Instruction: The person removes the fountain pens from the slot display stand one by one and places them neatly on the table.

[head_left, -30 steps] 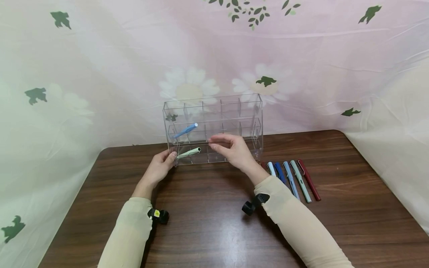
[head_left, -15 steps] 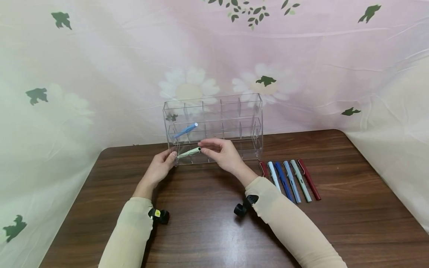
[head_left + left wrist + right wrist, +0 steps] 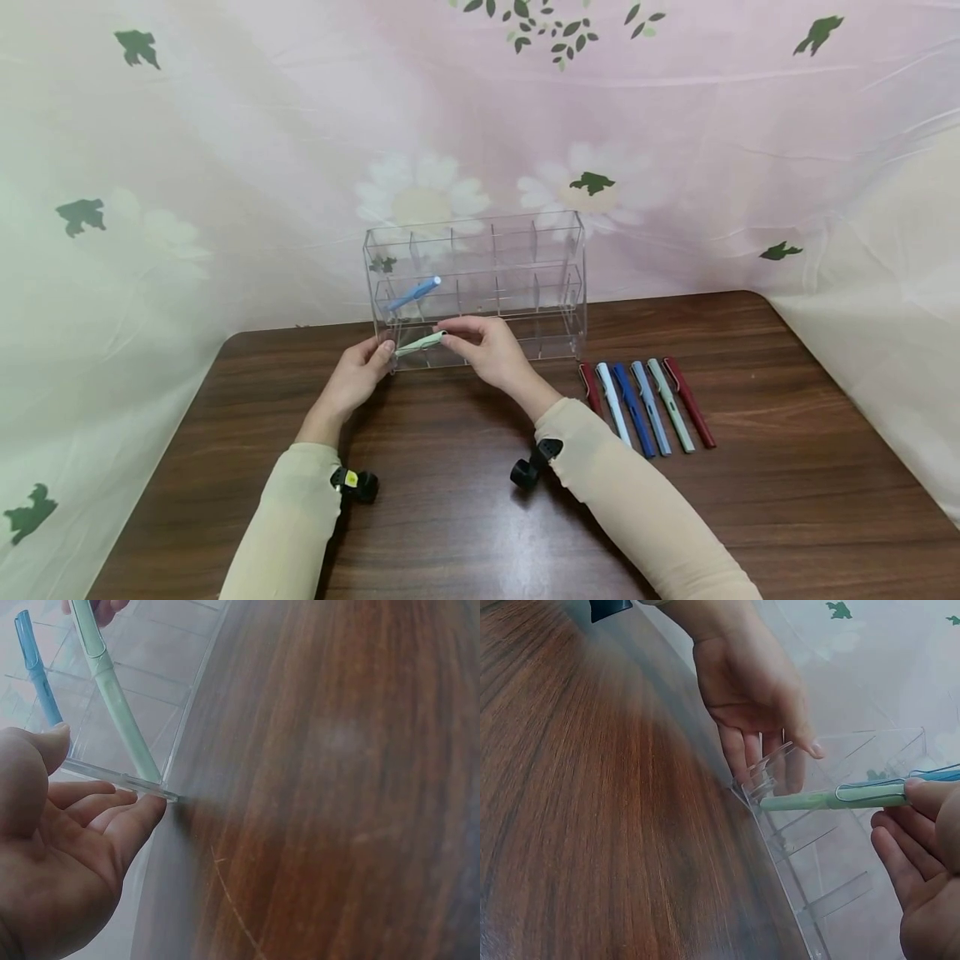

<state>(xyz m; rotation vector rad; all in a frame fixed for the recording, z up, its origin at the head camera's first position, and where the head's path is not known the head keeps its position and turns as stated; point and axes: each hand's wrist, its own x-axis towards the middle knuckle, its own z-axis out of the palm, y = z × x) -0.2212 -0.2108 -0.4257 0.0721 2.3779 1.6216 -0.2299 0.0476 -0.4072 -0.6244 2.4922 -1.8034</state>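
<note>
A clear acrylic pen organizer (image 3: 480,268) with tiers of compartments stands against the backdrop. My left hand (image 3: 356,375) holds its left side panel, thumb on one face and fingers on the other, as the left wrist view shows. A light green pen (image 3: 418,343) leans in the bottom tier at the left, capped end out. My right hand (image 3: 491,354) pinches that capped end; the thumb lies on the pen in the right wrist view. Above it, a light blue pen (image 3: 414,294) leans in the tier behind, touched by neither hand.
On the brown table (image 3: 450,517), right of the organizer, lie several pens in a row, among them a dark blue pen (image 3: 634,408), a green pen (image 3: 671,406) and a dark red pen (image 3: 690,402). A floral cloth (image 3: 300,167) hangs behind.
My right hand has moved left and slightly down from the organizer's middle to the light green pen's end and now pinches it. The left hand has stayed on the organizer's side.
</note>
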